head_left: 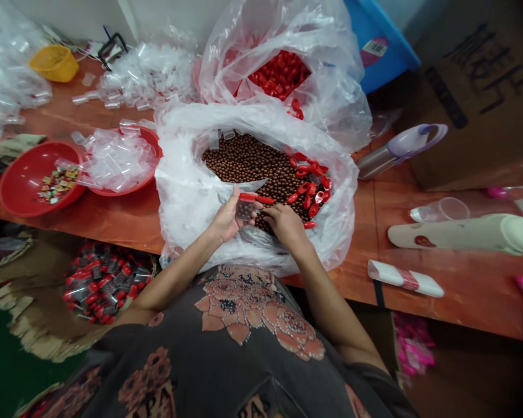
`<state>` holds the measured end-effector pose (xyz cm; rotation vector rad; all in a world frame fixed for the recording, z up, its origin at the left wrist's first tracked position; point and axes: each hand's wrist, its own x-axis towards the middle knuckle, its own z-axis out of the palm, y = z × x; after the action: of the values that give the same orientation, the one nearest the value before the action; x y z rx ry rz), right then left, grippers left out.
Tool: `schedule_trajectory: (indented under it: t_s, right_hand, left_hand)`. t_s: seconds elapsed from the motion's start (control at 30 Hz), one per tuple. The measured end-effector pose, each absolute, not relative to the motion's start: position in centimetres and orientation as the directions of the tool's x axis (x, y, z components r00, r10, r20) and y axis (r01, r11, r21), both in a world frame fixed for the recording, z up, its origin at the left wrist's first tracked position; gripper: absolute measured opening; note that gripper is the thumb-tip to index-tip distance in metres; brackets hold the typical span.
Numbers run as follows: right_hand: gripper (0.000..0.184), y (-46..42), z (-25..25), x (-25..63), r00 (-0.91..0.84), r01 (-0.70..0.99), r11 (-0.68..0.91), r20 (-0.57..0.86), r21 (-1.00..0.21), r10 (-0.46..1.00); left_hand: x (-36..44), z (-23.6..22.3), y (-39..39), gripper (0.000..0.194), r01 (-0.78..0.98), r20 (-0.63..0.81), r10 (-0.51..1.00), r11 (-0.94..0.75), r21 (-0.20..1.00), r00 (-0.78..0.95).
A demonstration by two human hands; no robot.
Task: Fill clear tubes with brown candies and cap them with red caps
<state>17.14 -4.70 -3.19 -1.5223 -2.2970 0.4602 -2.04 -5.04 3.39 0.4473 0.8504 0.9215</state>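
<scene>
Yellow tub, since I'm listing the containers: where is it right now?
The yellow tub is at the upper left of the head view, between two heaps of clear plastic pieces and beyond the leftmost red bowl.

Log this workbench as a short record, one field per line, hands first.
Left hand: holding a clear container with a red top
Right hand: at the brown beads, close to the container; grip unclear
Center: open white bag holding the beads, red caps toward its right
Left side: two red bowls, one heaped with clear tubes
Right side: purple-topped flask, pale bottle
</scene>
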Motion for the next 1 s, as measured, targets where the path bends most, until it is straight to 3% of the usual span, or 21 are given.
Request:
schedule_trajectory:
  t_s: [0.1,0.17,0.27,0.33,0.4,0.47,0.57,0.7,0.8,0.9,1.0]
  right_hand:
    - [0.022,-4.8,-3.1,16.7,-0.382,0.832,0.373,0.065,-0.410,0.922]
    - [0.022,-4.8,-3.0,16.8,-0.351,0.817,0.341,0.067,-0.465,0.934]
    - [0.020,-4.8,-2.4,17.2,-0.109,0.686,0.187,0.155,-0.703,0.982]
    - [0.022,-5.0,-1.3,17.3,0.123,0.462,0.101,0.177,-0.881,0.976]
    - [0.022,-5.3,0.2,17.0,0.236,0.250,0.078,0.139,-0.965,0.962]
    - [0.017,-5.8,1.7,16.3,0.201,0.182,0.082,0.119,-0.980,0.972]
    - [0.012,-6.5,3.1,15.3,0.053,0.288,0.158,0.181,-0.944,0.982]
    - [0.017,-6.8,3.3,15.0,-0.163,0.453,0.350,0.309,-0.820,0.937]
    - [0.025,-7.2,3.1,15.7,-0.248,0.431,0.430,0.354,-0.793,0.902]
    - [0.041,-7.9,2.6,16.3,-0.066,0.312,0.318,0.313,-0.896,0.947]
    - [0.029,-8.5,2.0,16.2,0.170,0.150,0.138,0.163,-0.979,0.972]
  left_hand:
    - [-1.9,3.3,-4.8,0.063,-0.497,-0.481,0.811,0.584,0.642,0.332]
    - [-1.9,3.3,-4.8,0.066,-0.474,-0.492,0.794,0.607,0.637,0.357]
    - [-1.9,3.3,-5.2,0.066,-0.419,-0.493,0.782,0.622,0.662,0.381]
    - [-1.7,3.1,-5.5,0.062,-0.376,-0.478,0.794,0.602,0.704,0.377]
    - [-1.3,2.8,-5.9,0.059,-0.327,-0.455,0.808,0.574,0.751,0.375]
    - [-0.9,2.4,-6.2,0.059,-0.275,-0.441,0.811,0.557,0.784,0.385]
    - [-0.3,1.9,-6.5,0.061,-0.231,-0.426,0.819,0.532,0.815,0.386]
    - [-0.2,2.0,-6.6,0.062,-0.230,-0.434,0.816,0.538,0.811,0.382]
    - [-0.6,3.0,-6.2,0.060,-0.315,-0.451,0.811,0.568,0.761,0.372]
    - [-1.0,4.2,-5.7,0.055,-0.448,-0.408,0.809,0.578,0.683,0.422]
    - [-1.1,4.7,-5.2,0.052,-0.510,-0.376,0.808,0.581,0.634,0.454]
